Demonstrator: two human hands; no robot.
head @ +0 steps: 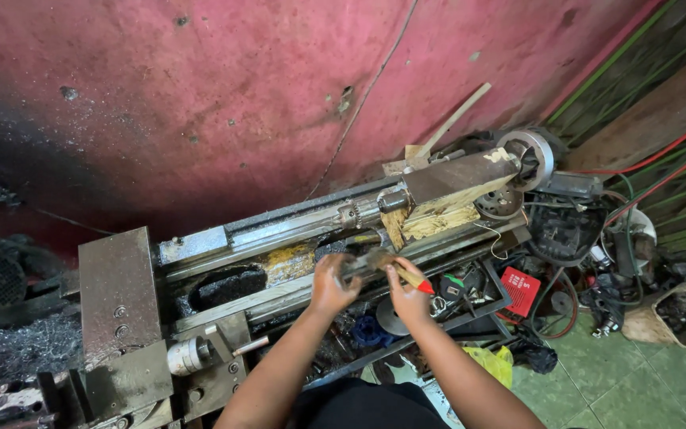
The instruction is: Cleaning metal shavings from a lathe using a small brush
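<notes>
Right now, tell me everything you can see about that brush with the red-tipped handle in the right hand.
The brush is small, with a pale wooden-looking handle that ends in a red tip pointing right and down. Its dark, worn bristle end lies to the left, over the front rail of the lathe bed. It is tilted, nearly flat. The right hand grips the handle from below; the left hand rests by the bristle end, though whether it touches the bristles is unclear. The bristles look grimy.

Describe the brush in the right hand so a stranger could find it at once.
Start at the long metal lathe bed below the pink wall. Near its middle, both hands meet over the front rail; the right hand grips a brush. Its wooden handle ends in a bright red tip, unlike the grey metal around.
</notes>
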